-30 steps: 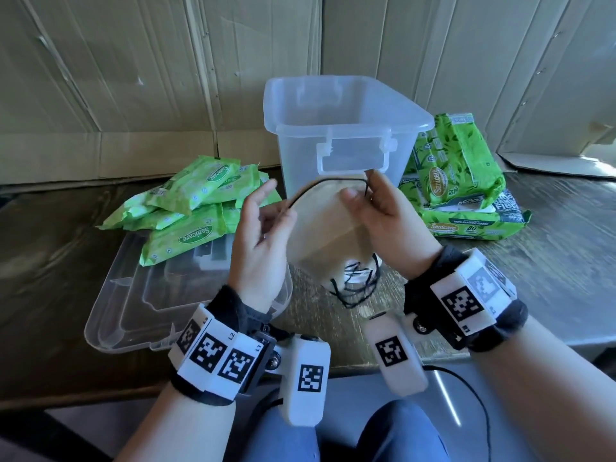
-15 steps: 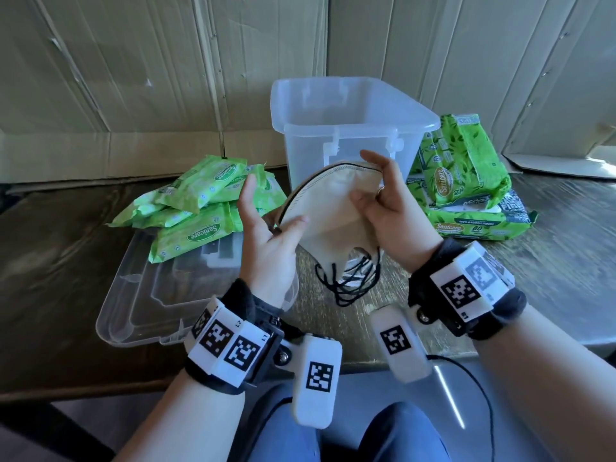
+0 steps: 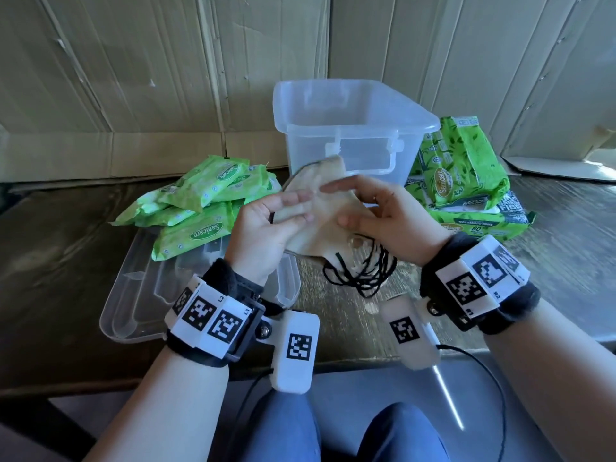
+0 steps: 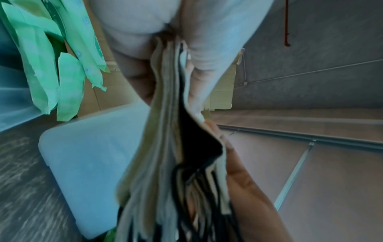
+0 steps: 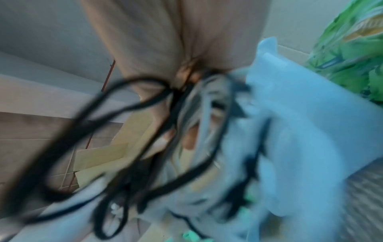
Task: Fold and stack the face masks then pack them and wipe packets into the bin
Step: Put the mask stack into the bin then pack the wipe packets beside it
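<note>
Change since the earlier view: stack of face masks (image 3: 320, 208) turned from upright to flatter, its upper corner now against the bin's front wall; both hands have closed over it.

Item 1, face masks: beige, several folded layers, edges showing in the left wrist view (image 4: 165, 131). Held above the near middle of the counter (image 3: 566, 261).
Item 2, ear loops (image 3: 363, 271): black, hanging loose below the stack.
Item 3, left hand (image 3: 266, 225): thumb and fingers pinching the stack's left side.
Item 4, right hand (image 3: 383, 215): fingers laid over the top, thumb beneath, holding the stack.
Item 5, bin (image 3: 350, 128): clear, open, toward the far edge.
Item 6, wipe packets (image 3: 203, 208): heaped left of the bin, partly on the lid (image 3: 140, 295); larger packs (image 3: 463, 171) right.

Risk: the loops could snag on the bin's rim or latch, fanning the layers apart.
</note>
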Demonstrator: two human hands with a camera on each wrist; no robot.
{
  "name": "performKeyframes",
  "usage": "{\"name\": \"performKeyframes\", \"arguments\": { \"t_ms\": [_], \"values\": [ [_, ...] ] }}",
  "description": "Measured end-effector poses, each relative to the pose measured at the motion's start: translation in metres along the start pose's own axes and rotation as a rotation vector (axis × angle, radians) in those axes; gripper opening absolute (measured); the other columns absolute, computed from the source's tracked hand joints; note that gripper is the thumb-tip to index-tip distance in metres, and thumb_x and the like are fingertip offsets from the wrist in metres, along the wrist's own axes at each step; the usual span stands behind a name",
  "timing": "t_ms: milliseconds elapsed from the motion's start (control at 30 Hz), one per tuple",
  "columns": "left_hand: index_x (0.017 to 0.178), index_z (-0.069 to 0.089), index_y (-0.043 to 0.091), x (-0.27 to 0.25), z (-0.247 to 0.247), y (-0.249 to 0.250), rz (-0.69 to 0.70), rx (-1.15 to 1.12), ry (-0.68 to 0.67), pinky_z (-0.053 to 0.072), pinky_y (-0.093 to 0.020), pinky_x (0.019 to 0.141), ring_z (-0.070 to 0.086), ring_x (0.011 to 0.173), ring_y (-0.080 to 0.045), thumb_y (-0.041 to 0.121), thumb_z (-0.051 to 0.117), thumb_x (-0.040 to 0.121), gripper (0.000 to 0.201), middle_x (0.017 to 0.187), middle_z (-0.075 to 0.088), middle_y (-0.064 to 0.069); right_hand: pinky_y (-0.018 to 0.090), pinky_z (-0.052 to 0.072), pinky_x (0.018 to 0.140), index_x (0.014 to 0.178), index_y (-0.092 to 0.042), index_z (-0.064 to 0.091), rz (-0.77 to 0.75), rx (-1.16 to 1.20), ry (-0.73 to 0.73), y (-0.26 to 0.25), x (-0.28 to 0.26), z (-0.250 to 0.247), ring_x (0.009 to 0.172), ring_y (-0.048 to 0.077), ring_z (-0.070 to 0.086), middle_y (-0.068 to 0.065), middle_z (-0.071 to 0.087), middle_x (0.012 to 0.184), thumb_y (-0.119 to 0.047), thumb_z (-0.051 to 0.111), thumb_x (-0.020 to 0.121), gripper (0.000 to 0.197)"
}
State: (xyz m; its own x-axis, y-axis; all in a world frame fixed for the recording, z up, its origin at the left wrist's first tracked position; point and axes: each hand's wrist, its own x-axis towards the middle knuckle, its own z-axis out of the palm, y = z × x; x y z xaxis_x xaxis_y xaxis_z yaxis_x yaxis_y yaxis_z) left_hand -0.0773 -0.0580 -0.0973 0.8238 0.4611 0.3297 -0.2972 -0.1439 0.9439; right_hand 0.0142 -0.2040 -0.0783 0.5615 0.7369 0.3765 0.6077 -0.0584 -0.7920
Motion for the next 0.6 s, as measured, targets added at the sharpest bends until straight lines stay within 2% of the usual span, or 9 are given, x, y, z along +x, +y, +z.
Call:
{"name": "performKeyframes", "arguments": {
  "t_ms": [67,133,200,300,367,433,500,567,600],
  "values": [
    [0.081,0.066,0.018,0.004,-0.007,-0.001,0.012,-0.063,0.051,0.052,-0.016,0.08,0.062,0.088,0.006,-0.015,0.06,0.077,0.034,0.08,0.07,0.021,0.031,0.051,0.088,0.097,-0.031,0.061,0.029,0.006,-0.046,0.003,-0.004,-0.004,0.09,0.013,0.063,-0.009,0.067,0.099,0.003,0.063,0.081,0.038],
    [0.076,0.065,0.02,0.006,-0.013,-0.001,0.018,-0.116,0.078,0.053,-0.016,0.076,0.061,0.082,0.008,-0.016,0.059,0.078,0.037,0.078,0.07,0.022,0.019,0.051,0.081,0.094,-0.021,0.061,0.067,0.094,-0.07,0.004,-0.01,-0.009,0.087,0.008,0.064,-0.012,0.07,0.087,0.012,0.058,0.081,0.036],
    [0.071,0.067,0.027,0.006,-0.014,0.001,0.031,-0.109,0.106,0.051,-0.021,0.082,0.061,0.083,0.006,-0.015,0.061,0.077,0.042,0.079,0.071,0.021,0.012,0.048,0.075,0.091,-0.02,0.06,0.089,0.164,-0.085,0.001,-0.013,-0.012,0.086,0.007,0.062,-0.012,0.068,0.084,0.014,0.056,0.081,0.035],
    [0.073,0.067,0.029,0.005,-0.013,0.004,0.074,-0.035,0.096,0.048,-0.027,0.091,0.06,0.087,0.007,-0.013,0.062,0.078,0.043,0.08,0.07,0.023,0.012,0.047,0.075,0.09,-0.024,0.061,0.069,0.149,-0.092,-0.008,-0.013,-0.014,0.085,0.007,0.059,-0.013,0.066,0.084,-0.003,0.057,0.076,0.026],
    [0.08,0.066,0.026,0.003,-0.01,0.007,0.092,0.007,0.033,0.049,-0.02,0.087,0.061,0.085,0.01,-0.011,0.061,0.08,0.037,0.083,0.069,0.021,0.005,0.041,0.07,0.093,-0.023,0.063,0.045,0.144,-0.109,-0.017,-0.013,-0.017,0.08,0.0,0.057,-0.02,0.065,0.08,-0.006,0.053,0.078,0.024],
    [0.087,0.067,0.025,0.002,-0.009,0.011,0.107,0.06,-0.06,0.048,-0.013,0.083,0.061,0.088,0.009,-0.009,0.062,0.081,0.034,0.09,0.068,0.018,0.001,0.039,0.061,0.102,-0.014,0.06,0.051,0.167,-0.156,-0.022,-0.012,-0.019,0.065,-0.009,0.055,-0.025,0.061,0.065,0.004,0.044,0.086,0.029],
    [0.089,0.067,0.027,0.003,-0.009,0.016,0.134,0.137,-0.142,0.042,-0.008,0.086,0.059,0.093,0.011,-0.007,0.063,0.081,0.035,0.088,0.068,0.023,0.007,0.045,0.064,0.105,-0.015,0.058,0.05,0.144,-0.158,-0.027,-0.012,-0.014,0.064,-0.005,0.059,-0.022,0.064,0.069,0.009,0.044,0.085,0.034],
    [0.089,0.066,0.028,0.006,-0.011,0.02,0.168,0.187,-0.184,0.037,-0.003,0.087,0.056,0.095,0.015,-0.008,0.062,0.081,0.037,0.084,0.067,0.031,0.031,0.053,0.077,0.102,-0.028,0.061,0.032,0.041,-0.109,-0.025,-0.01,-0.012,0.075,0.025,0.062,-0.002,0.069,0.09,0.002,0.05,0.078,0.04],
    [0.09,0.065,0.027,0.007,-0.011,0.021,0.169,0.199,-0.194,0.037,-0.002,0.085,0.056,0.096,0.015,-0.01,0.061,0.081,0.039,0.084,0.067,0.032,0.034,0.051,0.071,0.101,-0.032,0.061,0.042,-0.002,-0.098,-0.024,-0.01,-0.013,0.069,0.032,0.057,0.005,0.068,0.087,0.003,0.052,0.076,0.044]
  ]
}}
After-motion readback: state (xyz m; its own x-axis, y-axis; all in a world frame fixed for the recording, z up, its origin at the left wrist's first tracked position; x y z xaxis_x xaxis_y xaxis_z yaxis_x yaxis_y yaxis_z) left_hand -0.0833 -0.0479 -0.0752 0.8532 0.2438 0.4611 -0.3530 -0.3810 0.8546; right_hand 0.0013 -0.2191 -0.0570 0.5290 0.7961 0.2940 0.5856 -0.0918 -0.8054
